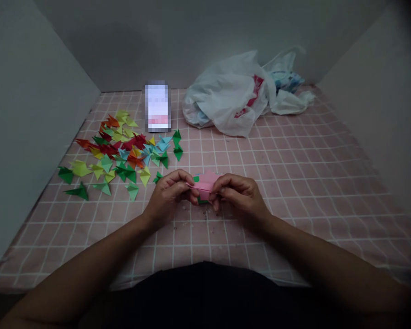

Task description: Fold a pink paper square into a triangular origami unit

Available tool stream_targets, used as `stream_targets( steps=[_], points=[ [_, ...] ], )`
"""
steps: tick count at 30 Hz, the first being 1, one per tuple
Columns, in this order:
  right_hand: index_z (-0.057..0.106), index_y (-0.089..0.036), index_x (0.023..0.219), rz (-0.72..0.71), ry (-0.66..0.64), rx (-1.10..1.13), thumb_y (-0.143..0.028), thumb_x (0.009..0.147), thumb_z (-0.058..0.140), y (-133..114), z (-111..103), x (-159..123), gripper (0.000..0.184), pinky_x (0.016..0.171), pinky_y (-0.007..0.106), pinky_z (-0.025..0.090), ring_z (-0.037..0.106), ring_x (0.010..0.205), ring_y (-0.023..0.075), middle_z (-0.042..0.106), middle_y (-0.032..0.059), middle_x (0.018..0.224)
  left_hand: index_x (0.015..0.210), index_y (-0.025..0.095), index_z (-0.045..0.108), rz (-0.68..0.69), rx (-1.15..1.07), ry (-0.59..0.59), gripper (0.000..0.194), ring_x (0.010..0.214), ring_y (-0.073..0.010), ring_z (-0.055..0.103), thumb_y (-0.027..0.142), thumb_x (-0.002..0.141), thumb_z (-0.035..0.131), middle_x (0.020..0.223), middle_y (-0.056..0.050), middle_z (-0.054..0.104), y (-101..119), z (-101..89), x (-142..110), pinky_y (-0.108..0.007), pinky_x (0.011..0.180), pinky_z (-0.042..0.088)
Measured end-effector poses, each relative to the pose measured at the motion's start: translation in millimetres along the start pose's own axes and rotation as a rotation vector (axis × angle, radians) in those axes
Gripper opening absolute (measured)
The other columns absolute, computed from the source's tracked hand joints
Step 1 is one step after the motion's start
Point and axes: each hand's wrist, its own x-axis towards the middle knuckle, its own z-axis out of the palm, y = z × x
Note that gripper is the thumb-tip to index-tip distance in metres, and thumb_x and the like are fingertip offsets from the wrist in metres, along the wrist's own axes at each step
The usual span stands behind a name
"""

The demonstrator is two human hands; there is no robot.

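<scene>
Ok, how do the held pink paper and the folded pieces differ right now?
The pink paper is pinched between left hand and right hand; the folded pieces lie loose on the cloth. The pink paper shows a narrow strip; the folded pieces show pointed tips. The pink paper is pink; the folded pieces mix green, yellow, red, orange and blue. Both look like paper.

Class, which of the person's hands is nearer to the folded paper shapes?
Left. The left hand is beside the folded paper shapes; the right hand is farther off to their right.

phone screen (pixel 157 104): blurred | bag (pixel 226 98): contents unclear | pink paper (pixel 203 186): partly hidden
</scene>
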Motion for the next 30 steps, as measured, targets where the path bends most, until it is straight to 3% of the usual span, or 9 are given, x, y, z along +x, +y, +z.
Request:
stream_targets(
  steps=[4,7,14,20,23,26,30],
  points=[
    [0.066,-0.021,0.092,0.019,-0.007,0.01,-0.02,0.088,0.064,0,-1,2,0.004,0.048,0.023,0.05,0.063,0.05,0.0098,0.068,-0.0024,0.068,0.089,0.016,0.06,0.095,0.117,-0.016,0.013,0.053,-0.011,0.065,0.022,0.079,0.066,0.064,0.002,0.069,0,-1.7,-1,-0.022,0.057,0.055],
    [0.061,-0.022,0.106,0.081,-0.029,0.003,-0.025,0.087,0.068,0,-1,3,0.019,0.044,0.022,0.049,0.063,0.048,0.011,0.068,-0.0035,0.068,0.097,0.017,0.059,0.144,0.214,-0.026,0.022,0.055,-0.011,0.066,0.027,0.081,0.07,0.064,0.003,0.068,1,-0.8,0,-0.021,0.056,0.055],
    [0.057,-0.02,0.103,0.136,-0.07,-0.039,-0.033,0.087,0.069,-1,2,3,0.024,0.044,0.022,0.05,0.064,0.047,0.0115,0.066,-0.0042,0.066,0.081,0.016,0.058,0.051,0.335,-0.059,0.025,0.047,-0.0097,0.062,0.036,0.08,0.072,0.06,0.002,0.067,3,2.7,0,-0.019,0.047,0.051],
    [0.059,-0.019,0.095,0.154,-0.097,-0.085,-0.038,0.089,0.066,0,0,3,0.021,0.042,0.021,0.047,0.062,0.044,0.0113,0.065,-0.0034,0.059,0.079,0.016,0.061,0.122,0.426,-0.04,0.023,0.043,-0.0079,0.057,0.036,0.087,0.066,0.055,0.002,0.064,5,3.4,-4,-0.017,0.043,0.046],
    [0.059,-0.018,0.081,0.136,-0.054,-0.091,-0.035,0.088,0.069,2,2,3,0.021,0.041,0.019,0.044,0.059,0.043,0.0091,0.064,-0.0037,0.057,0.084,0.015,0.063,0.17,0.402,-0.014,0.019,0.047,-0.0088,0.06,0.033,0.084,0.07,0.058,0.002,0.065,5,4.2,-3,-0.018,0.047,0.049],
    [0.057,-0.018,0.082,0.117,0.006,-0.024,-0.036,0.087,0.07,3,5,0,0.022,0.042,0.019,0.046,0.062,0.045,0.0088,0.067,-0.0027,0.066,0.085,0.015,0.063,0.136,0.292,-0.016,0.022,0.056,-0.0111,0.064,0.034,0.079,0.073,0.066,0.0,0.069,3,4.6,-1,-0.021,0.055,0.054],
    [0.055,-0.019,0.084,0.225,-0.086,0.017,-0.04,0.087,0.07,4,9,-4,0.026,0.044,0.021,0.049,0.063,0.046,0.0102,0.069,-0.0018,0.065,0.075,0.015,0.063,0.178,0.35,0.033,0.021,0.058,-0.0102,0.061,0.033,0.083,0.07,0.063,0.001,0.065,4,3.5,-2,-0.021,0.057,0.052]
  ],
)
